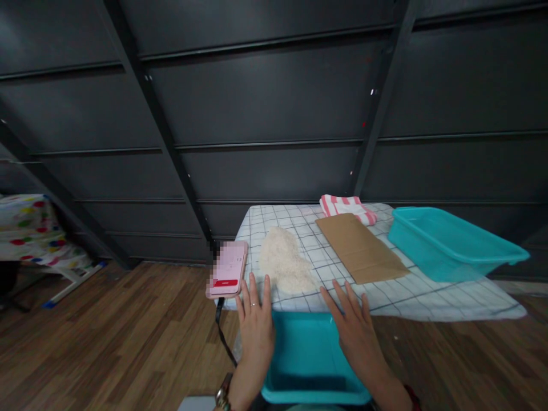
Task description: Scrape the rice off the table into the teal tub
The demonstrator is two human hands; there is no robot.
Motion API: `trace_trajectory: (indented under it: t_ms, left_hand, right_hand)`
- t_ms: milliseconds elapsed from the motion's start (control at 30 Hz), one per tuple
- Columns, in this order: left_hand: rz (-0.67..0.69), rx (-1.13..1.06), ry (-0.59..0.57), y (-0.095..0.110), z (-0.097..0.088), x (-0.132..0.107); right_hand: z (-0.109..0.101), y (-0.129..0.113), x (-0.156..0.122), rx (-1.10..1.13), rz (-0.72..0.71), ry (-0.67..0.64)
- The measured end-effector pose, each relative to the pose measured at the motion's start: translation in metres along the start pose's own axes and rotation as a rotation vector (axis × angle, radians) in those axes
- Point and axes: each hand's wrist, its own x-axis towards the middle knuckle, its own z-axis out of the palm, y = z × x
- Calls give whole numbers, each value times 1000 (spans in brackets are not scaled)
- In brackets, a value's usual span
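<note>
My left hand (256, 325) reaches forward with fingers stretched out, a ring on one of them, over the left side of a teal tub (317, 397). My right hand (355, 328) is spread over the tub's right side, fingertips at the table's near edge. Neither hand holds anything. Just beyond the fingertips, a loose pile of pale grains (285, 260), rice-like, lies on a white checked cloth (325, 299). Close to my left fingertips is a pink phone (229, 268) with a lit screen. The tub sits low, in front of the table.
A flat piece of brown cardboard (362, 248) lies right of the pile, with a pink-striped towel (346, 208) behind it. A second teal tub (454, 240) stands at the table's right. A black cord (220, 331) hangs below the phone. Dark metal panels (257, 103) rise behind.
</note>
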Motion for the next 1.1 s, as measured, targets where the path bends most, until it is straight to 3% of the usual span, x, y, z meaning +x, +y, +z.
trace_trajectory:
  t_ms: [167,467,667,933,1100]
  left_hand:
    - [-13,-62,-28,0,4,5]
    - [-47,-115,-154,-3,-2,-2]
    - [-47,-57,-125,3,-1,4]
    - [-55,-44,-105,1,-1,-1]
    - [25,21,-138,1,-2,-10]
  right_hand:
    - [2,-3,5,-38,-6,67]
    - [4,-3,12,-29,40,46]
    - [6,-3,15,23,27,29]
    - [4,-3,14,186,-121,41]
    - [0,-2,12,258,-244,49]
